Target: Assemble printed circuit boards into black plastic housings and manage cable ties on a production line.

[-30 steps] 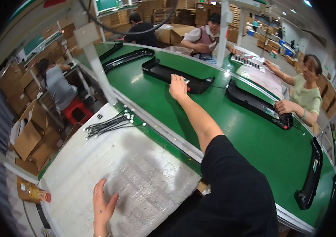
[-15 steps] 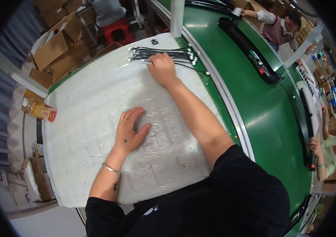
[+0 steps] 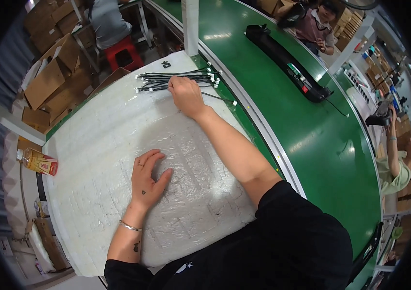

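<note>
A bundle of thin black cables (image 3: 159, 77) with white connectors lies at the far end of the white plastic-covered work surface (image 3: 89, 145). My right hand (image 3: 187, 95) reaches over the bundle's near side, its fingers curled down and closed on a black cable; the fingertips are partly hidden. One cable runs out to the right from under this hand and ends in a white connector (image 3: 235, 103). My left hand (image 3: 150, 178) rests over the middle of the surface, thumb and fingers apart, holding nothing. A small dark part (image 3: 166, 64) lies beyond the cables.
A green conveyor belt (image 3: 282, 145) runs along the right, carrying a long black housing (image 3: 282, 63). A white post (image 3: 190, 29) stands at the far corner. A drink bottle (image 3: 37, 162) is at the left edge; cardboard boxes (image 3: 53, 82) lie beyond. Co-workers sit across the belt.
The whole view has shifted, while my right hand stays at the cables and my left hand stays open. Across the belt, a co-worker at the right has raised a dark part.
</note>
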Motion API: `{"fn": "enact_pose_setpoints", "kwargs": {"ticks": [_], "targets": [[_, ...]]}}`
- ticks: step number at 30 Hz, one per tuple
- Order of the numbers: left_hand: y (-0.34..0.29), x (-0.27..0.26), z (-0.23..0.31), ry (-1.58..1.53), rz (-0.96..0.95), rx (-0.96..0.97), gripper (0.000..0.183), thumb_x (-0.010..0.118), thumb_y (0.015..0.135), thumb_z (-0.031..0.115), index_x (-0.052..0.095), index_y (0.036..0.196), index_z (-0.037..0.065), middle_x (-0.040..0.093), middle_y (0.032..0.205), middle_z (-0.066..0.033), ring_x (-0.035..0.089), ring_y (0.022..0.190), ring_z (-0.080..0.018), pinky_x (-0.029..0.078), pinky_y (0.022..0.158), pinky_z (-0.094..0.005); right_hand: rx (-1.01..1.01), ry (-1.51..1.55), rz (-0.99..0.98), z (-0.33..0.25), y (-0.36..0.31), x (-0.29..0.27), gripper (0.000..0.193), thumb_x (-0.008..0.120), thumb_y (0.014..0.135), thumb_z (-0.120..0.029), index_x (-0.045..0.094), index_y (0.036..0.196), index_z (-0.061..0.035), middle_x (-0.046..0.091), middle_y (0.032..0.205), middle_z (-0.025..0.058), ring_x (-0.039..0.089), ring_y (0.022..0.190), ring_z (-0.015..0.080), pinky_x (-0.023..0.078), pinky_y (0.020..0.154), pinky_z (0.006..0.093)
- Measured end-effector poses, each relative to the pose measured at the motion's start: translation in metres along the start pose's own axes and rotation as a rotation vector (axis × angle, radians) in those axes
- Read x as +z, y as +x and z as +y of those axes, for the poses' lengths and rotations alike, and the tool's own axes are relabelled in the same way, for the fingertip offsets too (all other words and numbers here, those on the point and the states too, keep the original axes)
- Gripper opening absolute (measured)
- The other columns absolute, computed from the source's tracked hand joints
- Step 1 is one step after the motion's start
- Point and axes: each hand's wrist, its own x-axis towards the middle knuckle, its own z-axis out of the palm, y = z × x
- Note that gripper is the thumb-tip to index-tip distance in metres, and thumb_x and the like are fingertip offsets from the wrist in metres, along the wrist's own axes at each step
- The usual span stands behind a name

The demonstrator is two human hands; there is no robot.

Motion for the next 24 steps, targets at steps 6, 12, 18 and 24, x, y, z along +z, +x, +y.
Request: {"fn": "enact_pose_setpoints", "kwargs": {"ticks": [6,12,18,24], "targets": [[-0.006,-0.001,-0.008,0.028,0.033,0.068,0.038,0.071,0.073,0.018,0.059,0.107,0.005,0.056,0.117,-0.0132,0.05,0.106,-0.032,0.042,0.091,-0.0383,-0.155,0.104,-0.058,-0.048,0.001,-0.011,0.007,0.053,0.082,-0.009,0.058,0.086,-0.0063,0.057,0.083,0.0111,0.059,0.081,0.03,0.047,0.069,0.0413],[-0.013,-0.003,-0.006,0.04,0.01,0.082,0.039,0.071,0.073,0.019,0.06,0.107,0.004,0.056,0.117,-0.0138,0.051,0.106,-0.033,0.042,0.091,-0.0388,-0.145,0.233,-0.378,-0.059,-0.019,-0.002,0.012,0.05,0.085,-0.014,0.059,0.084,-0.0066,0.057,0.088,0.0129,0.059,0.083,0.0331,0.048,0.069,0.0436],[-0.007,0.002,0.001,-0.006,-0.032,0.104,0.037,0.07,0.073,0.018,0.06,0.105,0.004,0.056,0.117,-0.0147,0.05,0.105,-0.0334,0.041,0.092,-0.0397,-0.076,0.221,-0.398,-0.047,-0.018,-0.013,0.014,0.051,0.084,-0.018,0.059,0.081,-0.0057,0.057,0.086,0.0139,0.059,0.083,0.034,0.048,0.071,0.0436],[-0.01,0.0,-0.006,0.012,-0.016,0.124,0.043,0.07,0.072,0.016,0.056,0.111,0.004,0.055,0.118,-0.0136,0.05,0.107,-0.0306,0.04,0.092,-0.0384,-0.234,0.263,-0.129,-0.049,-0.017,0.011,0.011,0.053,0.079,-0.015,0.057,0.082,-0.0055,0.056,0.087,0.0125,0.059,0.083,0.0303,0.048,0.071,0.0413]]}}
